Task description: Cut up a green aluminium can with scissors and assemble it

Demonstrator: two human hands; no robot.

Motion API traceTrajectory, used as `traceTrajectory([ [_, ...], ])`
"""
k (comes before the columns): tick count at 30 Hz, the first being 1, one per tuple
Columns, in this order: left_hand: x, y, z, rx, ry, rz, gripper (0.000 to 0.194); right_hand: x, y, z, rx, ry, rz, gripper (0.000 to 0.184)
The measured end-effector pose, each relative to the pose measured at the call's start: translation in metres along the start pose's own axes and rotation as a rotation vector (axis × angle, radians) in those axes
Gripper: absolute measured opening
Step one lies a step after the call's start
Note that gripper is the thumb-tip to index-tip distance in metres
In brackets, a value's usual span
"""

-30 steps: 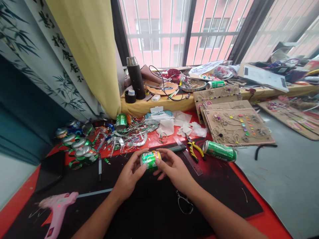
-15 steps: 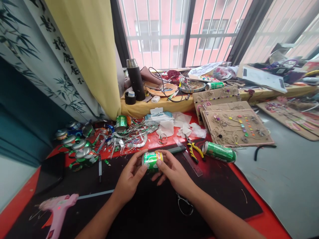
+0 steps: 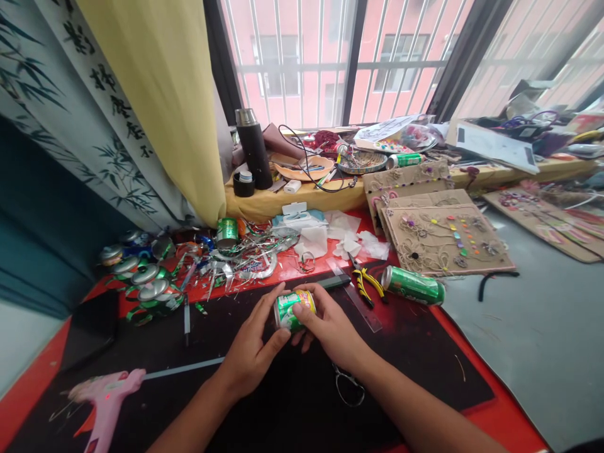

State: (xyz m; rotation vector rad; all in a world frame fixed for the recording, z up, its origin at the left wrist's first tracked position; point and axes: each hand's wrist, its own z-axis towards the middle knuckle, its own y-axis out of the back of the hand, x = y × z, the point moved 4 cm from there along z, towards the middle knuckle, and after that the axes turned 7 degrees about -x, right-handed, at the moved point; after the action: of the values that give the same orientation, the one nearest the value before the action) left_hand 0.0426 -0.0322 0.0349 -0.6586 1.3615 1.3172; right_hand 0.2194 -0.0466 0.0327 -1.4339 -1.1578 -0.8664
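Note:
My left hand and my right hand both grip a small green soda can, held tilted above a black cutting mat. My fingers cover part of its label. Closest to my right hand lie yellow-handled pliers and a clear ruler. Beyond them rests a longer green can on its side. Open scissors sit on the mat below my right wrist. A pink hot glue gun lies left of my left forearm.
Cut-open cans and metallic strips crowd the red table. White tissue lies behind them. Twine-decorated cardboard lies to the right. A black thermos stands on the yellow-covered sill before a barred window.
The can has turned in my hands and moved slightly right. My left hand has shifted its grip onto the can's side. The whole view has moved slightly left.

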Motion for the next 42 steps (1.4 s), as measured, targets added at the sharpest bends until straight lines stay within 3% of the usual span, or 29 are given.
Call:
traceTrajectory([
  [18, -0.002, -0.007, -0.005, 0.046, 0.005, -0.075, 0.061, 0.003, -0.004, -0.004, 0.04, 0.047, -0.013, 0.056],
  [26, 0.003, -0.005, -0.004, 0.037, 0.035, -0.141, 0.073, 0.007, -0.003, -0.006, 0.028, 0.073, -0.066, 0.052],
  [31, 0.0, -0.003, -0.001, -0.006, 0.07, -0.186, 0.059, 0.008, -0.004, -0.007, 0.021, 0.098, -0.104, 0.057],
  [38, -0.008, -0.001, -0.002, -0.06, -0.121, -0.077, 0.056, 0.012, -0.002, -0.007, 0.011, 0.095, -0.046, 0.06],
  [42, -0.005, -0.002, -0.002, -0.037, -0.079, -0.096, 0.064, 0.013, -0.002, -0.007, -0.004, 0.095, -0.05, 0.055],
])
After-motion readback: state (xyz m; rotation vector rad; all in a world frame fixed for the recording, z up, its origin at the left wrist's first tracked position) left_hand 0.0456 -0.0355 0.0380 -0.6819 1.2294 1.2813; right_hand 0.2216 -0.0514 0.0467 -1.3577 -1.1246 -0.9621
